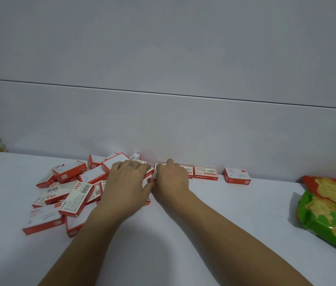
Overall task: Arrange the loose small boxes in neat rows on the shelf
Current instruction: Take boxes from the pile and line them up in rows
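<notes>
"24/6" shows in red on several of the loose boxes heaped at the left of the white shelf (the finer print is unreadable). The left hand lies spread on that heap, fingers fairly straight. The right hand curls round 1 box against the back panel, next to a row of boxes. At right lie 2 snack bags, red and green.

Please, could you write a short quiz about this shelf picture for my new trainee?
1. True or false: the loose pile lies left of the row by the wall.
2. What lies at the right end of the shelf? A snack bags; B bottles; C cans.
3. Which hand holds a box at the row's left end?
Key: 1 true; 2 A; 3 the right hand.
</notes>
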A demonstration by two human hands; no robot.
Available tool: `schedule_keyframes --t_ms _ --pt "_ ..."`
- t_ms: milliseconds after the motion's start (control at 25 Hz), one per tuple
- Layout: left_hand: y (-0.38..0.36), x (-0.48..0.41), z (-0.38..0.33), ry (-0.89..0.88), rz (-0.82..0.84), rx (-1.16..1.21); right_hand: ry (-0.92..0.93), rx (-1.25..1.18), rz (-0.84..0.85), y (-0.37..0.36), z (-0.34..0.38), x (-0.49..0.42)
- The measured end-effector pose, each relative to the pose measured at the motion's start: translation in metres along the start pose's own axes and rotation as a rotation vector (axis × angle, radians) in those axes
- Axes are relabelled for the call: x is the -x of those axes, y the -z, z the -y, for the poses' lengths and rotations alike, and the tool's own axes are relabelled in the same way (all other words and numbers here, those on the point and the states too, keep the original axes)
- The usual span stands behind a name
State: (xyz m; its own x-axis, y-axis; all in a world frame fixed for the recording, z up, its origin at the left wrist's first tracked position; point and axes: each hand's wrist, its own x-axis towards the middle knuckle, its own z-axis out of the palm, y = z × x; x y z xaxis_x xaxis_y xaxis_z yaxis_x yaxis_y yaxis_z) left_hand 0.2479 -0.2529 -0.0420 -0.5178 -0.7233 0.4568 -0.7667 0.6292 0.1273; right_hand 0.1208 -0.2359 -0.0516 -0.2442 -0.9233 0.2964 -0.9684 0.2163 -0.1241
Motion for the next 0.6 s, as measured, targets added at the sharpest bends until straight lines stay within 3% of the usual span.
schedule_keyframes --t_ms 240,600 --pt "0.000 -0.003 0.003 0.018 0.046 0.003 -0.106 -0.187 -0.014 -0.004 -0.001 -0.001" --pt "0.006 0.001 -0.009 0.007 0.015 0.192 -0.081 -0.441 -0.126 0.053 -0.063 0.035"
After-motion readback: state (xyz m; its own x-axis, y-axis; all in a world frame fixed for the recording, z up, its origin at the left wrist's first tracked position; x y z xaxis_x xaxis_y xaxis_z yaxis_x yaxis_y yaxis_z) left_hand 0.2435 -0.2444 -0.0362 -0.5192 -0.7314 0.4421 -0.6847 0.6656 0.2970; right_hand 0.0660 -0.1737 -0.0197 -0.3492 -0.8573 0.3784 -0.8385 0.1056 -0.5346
